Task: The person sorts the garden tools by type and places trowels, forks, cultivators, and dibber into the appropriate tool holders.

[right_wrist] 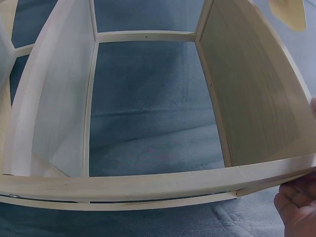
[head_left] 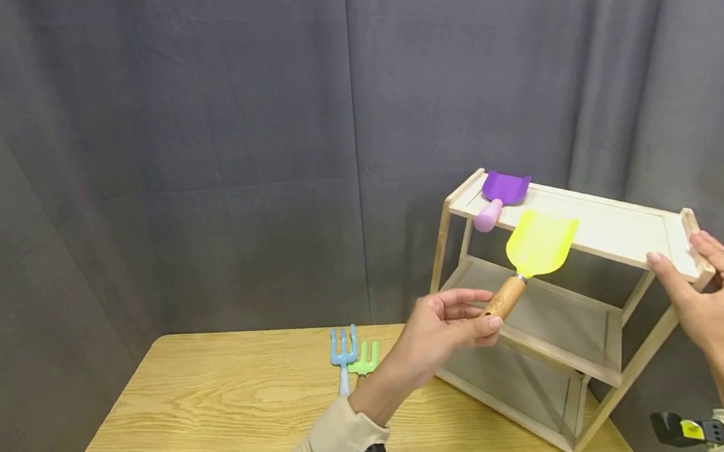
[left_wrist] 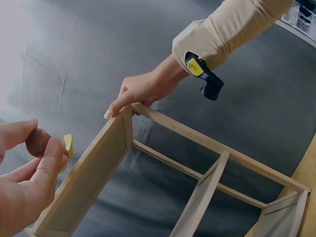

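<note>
A yellow toy shovel (head_left: pixel 540 243) with a wooden handle is pinched by my left hand (head_left: pixel 436 329), thumb and fingers on the handle's end. Its blade points up and away, in front of the top board of a wooden shelf (head_left: pixel 614 229). In the left wrist view the round handle end (left_wrist: pixel 37 142) shows between the fingertips. My right hand (head_left: pixel 721 296) grips the shelf's top right corner, thumb at the front edge and fingers over the end rail. On the top board's left end lies a purple shovel (head_left: pixel 506 188), its pink handle jutting over the front edge.
Left of the shelf, a blue toy fork (head_left: pixel 343 355) and a green toy fork (head_left: pixel 365 359) lie on the wooden table (head_left: pixel 224 396), partly hidden by my left forearm. The shelf has two lower boards. A grey curtain (head_left: pixel 249 145) hangs behind.
</note>
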A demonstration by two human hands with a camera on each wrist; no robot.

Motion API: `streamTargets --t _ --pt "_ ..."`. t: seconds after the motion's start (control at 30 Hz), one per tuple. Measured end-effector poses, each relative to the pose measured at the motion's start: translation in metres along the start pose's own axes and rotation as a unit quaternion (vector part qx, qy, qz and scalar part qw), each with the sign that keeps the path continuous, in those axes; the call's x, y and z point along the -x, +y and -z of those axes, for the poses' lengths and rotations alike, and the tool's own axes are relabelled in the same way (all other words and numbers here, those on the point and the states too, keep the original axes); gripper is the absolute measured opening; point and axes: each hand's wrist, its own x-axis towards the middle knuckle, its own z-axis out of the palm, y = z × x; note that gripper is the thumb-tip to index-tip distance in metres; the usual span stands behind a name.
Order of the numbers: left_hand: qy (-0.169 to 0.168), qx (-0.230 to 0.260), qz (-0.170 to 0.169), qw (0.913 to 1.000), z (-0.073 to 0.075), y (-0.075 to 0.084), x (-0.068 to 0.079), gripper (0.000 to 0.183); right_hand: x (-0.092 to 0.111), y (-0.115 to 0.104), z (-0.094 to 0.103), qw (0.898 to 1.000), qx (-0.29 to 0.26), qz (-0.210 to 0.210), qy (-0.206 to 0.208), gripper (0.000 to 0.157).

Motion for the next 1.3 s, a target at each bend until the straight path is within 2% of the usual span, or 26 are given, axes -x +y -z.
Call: streamTargets --t 0.17,0.63,1.3 --pt "0.012 0.007 0.016 0.9998 -0.005 0.003 -0.008 0.031 0.000 0.000 -0.001 1.000 0.002 0.001 0.000 0.057" --pt "0.035 0.022 0.018 0.9990 -0.019 0.005 -0.029 0.026 0.000 0.001 -0.001 1.000 -0.009 -0.015 -0.003 0.057" --pt "0.057 0.031 0.017 0.9977 -0.027 0.005 -0.046 0.022 -0.001 0.000 0.000 1.000 -0.016 -0.025 -0.005 0.057"
